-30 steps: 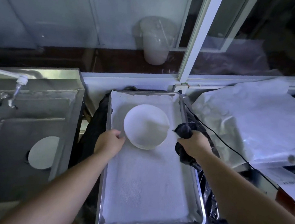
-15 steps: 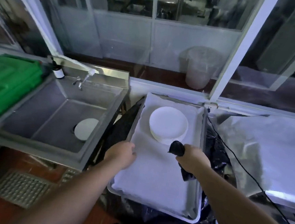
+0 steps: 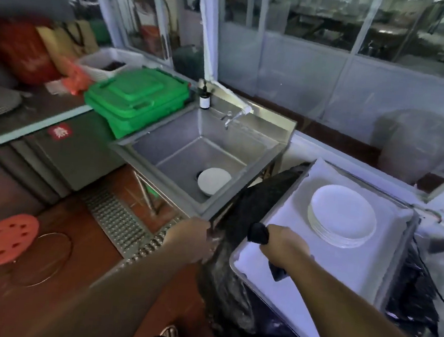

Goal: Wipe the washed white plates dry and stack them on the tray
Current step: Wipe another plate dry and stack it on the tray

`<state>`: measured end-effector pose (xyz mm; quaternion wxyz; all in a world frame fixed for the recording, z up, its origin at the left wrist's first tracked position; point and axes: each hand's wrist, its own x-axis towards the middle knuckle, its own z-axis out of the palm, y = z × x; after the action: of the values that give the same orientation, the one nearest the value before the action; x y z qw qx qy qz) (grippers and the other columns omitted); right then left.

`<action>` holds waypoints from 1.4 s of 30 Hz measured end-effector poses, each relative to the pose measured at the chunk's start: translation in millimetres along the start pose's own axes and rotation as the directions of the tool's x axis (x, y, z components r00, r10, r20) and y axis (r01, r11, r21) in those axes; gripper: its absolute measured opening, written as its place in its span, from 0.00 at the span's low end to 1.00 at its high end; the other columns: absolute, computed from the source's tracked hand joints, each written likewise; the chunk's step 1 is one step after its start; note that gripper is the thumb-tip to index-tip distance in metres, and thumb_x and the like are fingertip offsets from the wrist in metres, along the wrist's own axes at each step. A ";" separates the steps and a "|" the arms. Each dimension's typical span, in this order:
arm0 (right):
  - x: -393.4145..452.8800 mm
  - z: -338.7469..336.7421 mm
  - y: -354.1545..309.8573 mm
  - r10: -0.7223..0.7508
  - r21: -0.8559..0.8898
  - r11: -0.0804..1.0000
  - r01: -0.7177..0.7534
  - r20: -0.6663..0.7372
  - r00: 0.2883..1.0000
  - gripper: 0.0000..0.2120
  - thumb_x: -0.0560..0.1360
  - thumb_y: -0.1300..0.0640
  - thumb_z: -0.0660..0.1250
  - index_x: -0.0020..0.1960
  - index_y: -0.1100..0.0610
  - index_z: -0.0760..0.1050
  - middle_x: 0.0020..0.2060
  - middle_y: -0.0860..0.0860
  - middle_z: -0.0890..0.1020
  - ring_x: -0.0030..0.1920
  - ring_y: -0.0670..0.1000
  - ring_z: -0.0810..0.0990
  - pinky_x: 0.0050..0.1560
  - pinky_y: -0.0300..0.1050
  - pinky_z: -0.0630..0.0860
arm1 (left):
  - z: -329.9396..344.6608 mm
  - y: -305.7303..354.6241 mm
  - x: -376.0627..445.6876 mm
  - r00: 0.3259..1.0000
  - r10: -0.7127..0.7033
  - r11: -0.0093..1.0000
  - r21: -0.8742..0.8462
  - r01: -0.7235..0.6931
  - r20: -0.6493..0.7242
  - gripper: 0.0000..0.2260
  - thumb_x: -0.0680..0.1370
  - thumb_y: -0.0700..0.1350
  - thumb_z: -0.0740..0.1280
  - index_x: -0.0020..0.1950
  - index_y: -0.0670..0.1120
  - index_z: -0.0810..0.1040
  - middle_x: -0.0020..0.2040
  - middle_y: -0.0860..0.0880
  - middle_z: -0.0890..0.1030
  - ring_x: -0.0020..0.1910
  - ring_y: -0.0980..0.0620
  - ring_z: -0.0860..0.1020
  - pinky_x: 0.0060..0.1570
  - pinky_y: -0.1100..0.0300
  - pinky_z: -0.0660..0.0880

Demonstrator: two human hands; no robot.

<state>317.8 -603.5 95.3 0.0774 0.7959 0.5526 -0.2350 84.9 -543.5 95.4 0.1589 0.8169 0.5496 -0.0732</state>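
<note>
A stack of white plates sits on the white towel lining the metal tray at the right. Another white plate lies at the bottom of the steel sink, over the drain. My right hand hovers over the tray's near left part and grips a dark cloth. My left hand is off the tray, near the sink's front right corner, fingers loosely curled and holding nothing.
Black plastic hangs between sink and tray. Green crates lie left of the sink, with a small bottle and tap at its back. A floor grate and a red perforated disc lie below.
The view has swung left, bringing the sink toward the centre. My left hand left the tray's edge and moved toward the sink. My right hand still holds the cloth.
</note>
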 end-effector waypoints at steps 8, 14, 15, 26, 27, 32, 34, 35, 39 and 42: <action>51.2 5.9 -153.6 -0.212 -0.093 0.974 0.205 -0.066 0.975 0.07 0.80 0.50 0.65 0.56 0.50 0.78 0.47 0.52 0.83 0.45 0.58 0.81 0.47 0.52 0.81 | -19.8 -131.2 -15.7 0.989 -0.132 0.985 -0.117 0.124 -0.066 0.25 0.76 0.55 0.60 0.74 0.58 0.70 0.69 0.49 0.79 0.62 0.42 0.81 0.54 0.45 0.82; 79.2 21.8 -274.0 -0.303 -0.156 0.941 0.299 0.002 0.953 0.06 0.80 0.52 0.65 0.56 0.50 0.74 0.42 0.51 0.78 0.43 0.59 0.79 0.45 0.53 0.81 | -33.3 -244.3 -15.7 0.981 -0.177 0.976 -0.142 0.165 -0.077 0.31 0.78 0.54 0.62 0.77 0.72 0.55 0.72 0.51 0.78 0.58 0.45 0.83 0.55 0.45 0.82; 83.3 25.2 -290.8 -0.319 -0.178 0.932 0.315 0.005 0.948 0.06 0.80 0.52 0.65 0.57 0.50 0.74 0.43 0.51 0.78 0.42 0.58 0.79 0.42 0.51 0.79 | -37.1 -261.2 -15.4 0.983 -0.172 0.979 -0.118 0.163 -0.069 0.28 0.79 0.54 0.62 0.76 0.70 0.57 0.72 0.50 0.77 0.61 0.45 0.82 0.58 0.45 0.81; 132.9 29.4 -416.2 -0.407 -0.220 0.889 0.403 0.027 0.913 0.06 0.80 0.52 0.64 0.56 0.50 0.73 0.37 0.47 0.72 0.40 0.55 0.75 0.35 0.45 0.69 | -56.7 -375.2 16.0 0.974 -0.228 0.971 -0.072 0.227 0.002 0.18 0.83 0.54 0.61 0.73 0.55 0.72 0.72 0.49 0.74 0.70 0.45 0.74 0.70 0.42 0.70; 141.0 28.4 -421.7 -0.406 -0.215 0.890 0.403 0.030 0.913 0.06 0.80 0.52 0.64 0.56 0.51 0.73 0.37 0.46 0.72 0.40 0.55 0.75 0.35 0.44 0.68 | -58.5 -380.7 23.1 0.973 -0.230 0.970 -0.076 0.230 0.007 0.19 0.82 0.53 0.61 0.73 0.55 0.72 0.72 0.49 0.74 0.70 0.45 0.74 0.70 0.43 0.71; 193.6 16.7 -435.5 -0.389 -0.195 0.901 0.388 0.037 0.921 0.10 0.81 0.52 0.63 0.61 0.52 0.73 0.46 0.50 0.79 0.45 0.57 0.77 0.42 0.48 0.73 | -70.3 -398.1 76.5 0.969 -0.244 0.968 -0.058 0.246 0.042 0.18 0.83 0.53 0.61 0.73 0.54 0.72 0.71 0.49 0.75 0.68 0.45 0.75 0.68 0.43 0.73; 221.2 7.4 -436.8 -0.368 -0.187 0.910 0.370 0.046 0.929 0.11 0.81 0.53 0.63 0.63 0.52 0.73 0.52 0.53 0.82 0.49 0.59 0.80 0.46 0.50 0.77 | -81.6 -398.8 104.6 0.970 -0.241 0.969 -0.037 0.242 0.044 0.21 0.83 0.53 0.60 0.75 0.52 0.71 0.71 0.48 0.76 0.69 0.44 0.75 0.68 0.42 0.73; 235.2 1.2 -436.8 -0.353 -0.188 0.915 0.357 0.058 0.934 0.10 0.82 0.54 0.63 0.63 0.52 0.74 0.54 0.54 0.83 0.51 0.59 0.81 0.48 0.52 0.79 | -89.1 -397.7 119.5 0.972 -0.232 0.972 -0.034 0.234 0.047 0.22 0.83 0.54 0.59 0.77 0.52 0.69 0.72 0.47 0.75 0.69 0.44 0.75 0.68 0.41 0.73; 292.7 -31.6 -427.3 -0.280 -0.121 0.951 0.283 0.039 0.959 0.04 0.81 0.56 0.61 0.51 0.53 0.74 0.43 0.53 0.79 0.48 0.60 0.81 0.49 0.52 0.78 | -123.3 -389.8 183.6 0.980 -0.191 0.981 -0.013 0.192 0.056 0.20 0.83 0.57 0.57 0.73 0.51 0.71 0.70 0.47 0.75 0.68 0.43 0.76 0.65 0.41 0.76; 333.1 -59.5 -413.2 -0.252 -0.054 0.966 0.252 0.010 0.968 0.05 0.80 0.55 0.63 0.54 0.52 0.76 0.45 0.52 0.80 0.47 0.58 0.80 0.47 0.50 0.77 | -138.6 -384.1 240.8 0.986 -0.161 0.987 0.002 0.161 0.047 0.18 0.82 0.56 0.59 0.70 0.52 0.73 0.68 0.48 0.76 0.66 0.44 0.77 0.61 0.44 0.75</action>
<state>49.4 -144.0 50.8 0.0695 0.7165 0.6553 -0.2290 -183.8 -153.1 85.8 0.1662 0.7678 0.6099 -0.1044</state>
